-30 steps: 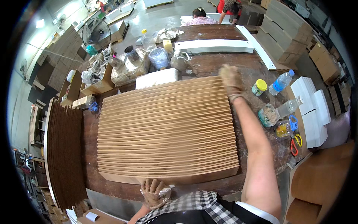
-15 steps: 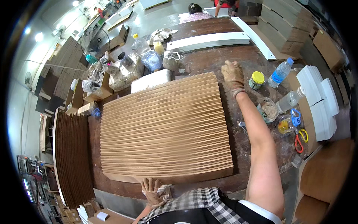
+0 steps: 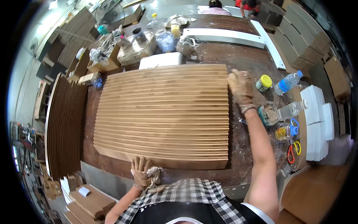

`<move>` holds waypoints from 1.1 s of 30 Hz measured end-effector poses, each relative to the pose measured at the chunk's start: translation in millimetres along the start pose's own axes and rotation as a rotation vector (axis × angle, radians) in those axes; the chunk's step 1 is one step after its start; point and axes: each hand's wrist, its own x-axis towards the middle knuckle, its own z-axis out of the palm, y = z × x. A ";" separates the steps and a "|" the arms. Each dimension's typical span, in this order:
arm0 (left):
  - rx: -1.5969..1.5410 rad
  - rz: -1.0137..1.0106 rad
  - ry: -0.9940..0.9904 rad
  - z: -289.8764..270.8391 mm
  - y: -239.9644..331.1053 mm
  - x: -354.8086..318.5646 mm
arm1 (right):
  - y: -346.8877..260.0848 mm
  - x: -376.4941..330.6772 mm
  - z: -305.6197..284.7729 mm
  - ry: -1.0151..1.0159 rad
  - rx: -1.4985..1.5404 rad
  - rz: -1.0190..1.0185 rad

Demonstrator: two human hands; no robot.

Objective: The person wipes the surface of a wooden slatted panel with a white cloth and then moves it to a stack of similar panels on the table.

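Note:
A large ribbed wooden panel [image 3: 164, 115] lies flat on a brown workbench [image 3: 246, 59]. My left hand [image 3: 141, 172], in a worn glove, presses a crumpled rag [image 3: 154, 174] against the panel's near edge. My right hand [image 3: 241, 87], also gloved, rests at the panel's far right edge with the arm stretched out. Whether its fingers hook the edge I cannot tell.
Right of the panel stand a yellow-lidded jar [image 3: 264, 83], two plastic bottles [image 3: 288, 82], small open tubs [image 3: 269, 114] and scissors [image 3: 292, 151]. White boards [image 3: 223, 36] and cluttered bags lie at the back. A stack of dark ribbed panels [image 3: 65, 123] stands left. Another person works beyond the bench.
The view has shifted, so the panel sits squarer in the picture. My right hand stays at the panel's far right edge; my left hand stays at the near edge.

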 end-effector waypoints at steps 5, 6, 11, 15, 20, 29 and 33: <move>0.031 0.018 0.026 -20.9 9.2 7.0 | -141.7 -14.8 84.0 -0.057 0.090 -0.357; 0.026 0.029 0.051 -23.5 11.5 12.9 | -135.3 -20.3 93.7 -0.083 0.053 -0.378; -0.010 -0.043 0.027 -38.4 20.5 12.0 | -94.1 -19.4 28.1 -0.515 -0.104 -0.071; -0.003 -0.027 0.013 -33.2 16.2 8.4 | -7.7 -35.1 -49.9 -0.263 -0.300 -0.030; -0.062 -0.018 0.006 -32.6 13.7 10.8 | -100.5 -15.9 -4.2 -0.078 -0.179 -0.200; -0.105 0.049 0.133 -41.8 9.9 18.2 | -321.7 -5.4 210.5 -0.193 0.236 -0.354; -0.119 0.080 0.076 -46.7 4.6 18.2 | -374.8 0.7 263.0 -0.275 0.304 -0.438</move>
